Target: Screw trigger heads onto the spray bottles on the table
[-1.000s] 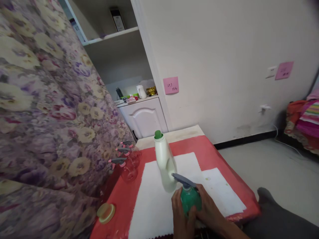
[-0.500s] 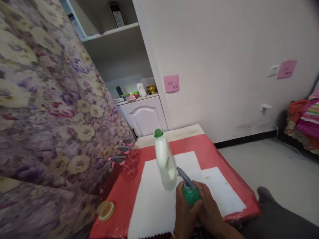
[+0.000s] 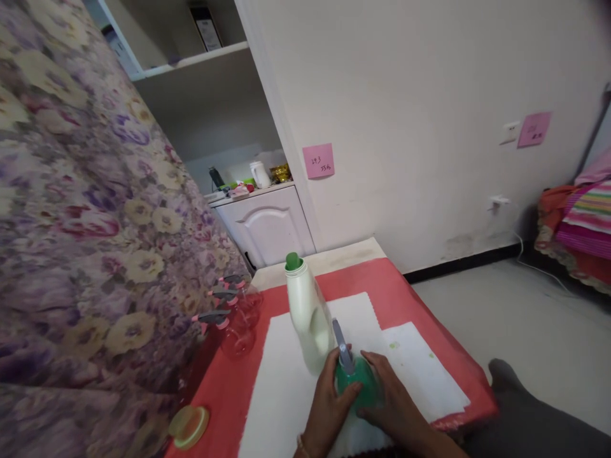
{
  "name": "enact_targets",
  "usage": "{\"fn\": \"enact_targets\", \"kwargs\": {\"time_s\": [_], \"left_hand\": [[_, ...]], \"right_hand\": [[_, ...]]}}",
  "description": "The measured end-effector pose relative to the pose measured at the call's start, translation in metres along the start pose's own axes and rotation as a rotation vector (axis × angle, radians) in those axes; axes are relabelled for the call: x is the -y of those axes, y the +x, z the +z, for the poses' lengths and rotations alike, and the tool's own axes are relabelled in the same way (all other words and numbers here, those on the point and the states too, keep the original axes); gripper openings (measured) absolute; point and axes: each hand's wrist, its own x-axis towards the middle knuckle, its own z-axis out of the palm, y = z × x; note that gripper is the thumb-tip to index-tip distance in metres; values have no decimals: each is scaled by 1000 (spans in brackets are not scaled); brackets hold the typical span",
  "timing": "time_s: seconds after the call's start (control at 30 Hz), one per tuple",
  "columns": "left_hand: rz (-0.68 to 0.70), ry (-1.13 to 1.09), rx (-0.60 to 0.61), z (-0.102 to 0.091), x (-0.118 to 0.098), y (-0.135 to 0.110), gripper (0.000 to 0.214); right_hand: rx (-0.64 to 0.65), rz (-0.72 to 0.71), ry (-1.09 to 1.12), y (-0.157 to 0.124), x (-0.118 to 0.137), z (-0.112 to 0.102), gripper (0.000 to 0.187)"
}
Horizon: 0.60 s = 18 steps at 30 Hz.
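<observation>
Between my two hands is a spray bottle point(image 3: 363, 383) with a green body and a grey trigger head. My left hand point(image 3: 330, 401) wraps its left side, thumb across the front. My right hand point(image 3: 397, 397) is curled along the right side, thumb low on the body. Just beyond them a pale green jug point(image 3: 305, 312) with a side handle stands upright on a white cloth point(image 3: 281, 381). A green piece sits in the jug's mouth.
Several clear spray bottles point(image 3: 238, 334) with grey and pink heads stand at the red table's point(image 3: 219, 394) left side. A yellowish round lid point(image 3: 189, 427) lies near the front left. A smaller white cloth point(image 3: 424, 369) with green spots is on the right. A floral curtain point(image 3: 119, 254) hangs at left.
The spray bottle has turned in my hands, its nozzle now pointing more away from me. My hands have spread a little apart around it. The camera view has shifted slightly right.
</observation>
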Motion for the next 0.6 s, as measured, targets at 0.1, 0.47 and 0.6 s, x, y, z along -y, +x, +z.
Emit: {"fn": "enact_targets", "kwargs": {"time_s": [0.1,0.47,0.6], "left_hand": [[7,-20,-57,5,-9,0,46],[-28,-70,-89,0,-8,11,40],[-14,-152,-235,8,-6,13,37]], "right_hand": [[64,11,60,5,7,-2,84],[83,35,185,13,26,-9,79],[41,126,191,13,14,1,76]]}}
